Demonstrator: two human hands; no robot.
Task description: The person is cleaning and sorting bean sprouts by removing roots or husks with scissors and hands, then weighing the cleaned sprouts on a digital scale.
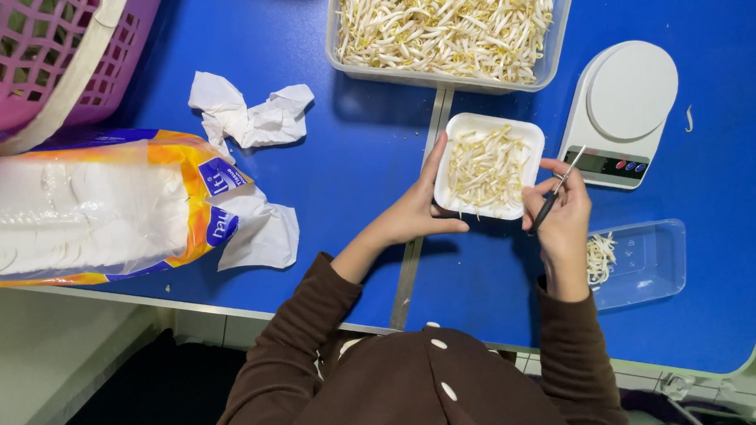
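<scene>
From my head camera, I work over a blue table point(325, 189). My left hand point(417, 210) grips the white tray point(489, 165) of bean sprouts by its edge; my right hand point(560, 207) is closed around thin tweezers point(558, 190) beside it. A scale point(623, 109), a sprout bin point(446, 28) and a pink basket point(51, 57) lie beyond; pale floor shows below.

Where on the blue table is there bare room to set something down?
Bare blue table lies between the crumpled tissue and the small white tray in the left hand. More lies right of the scale. It is crowded around the right hand holding scissors, by the clear lid.
</scene>
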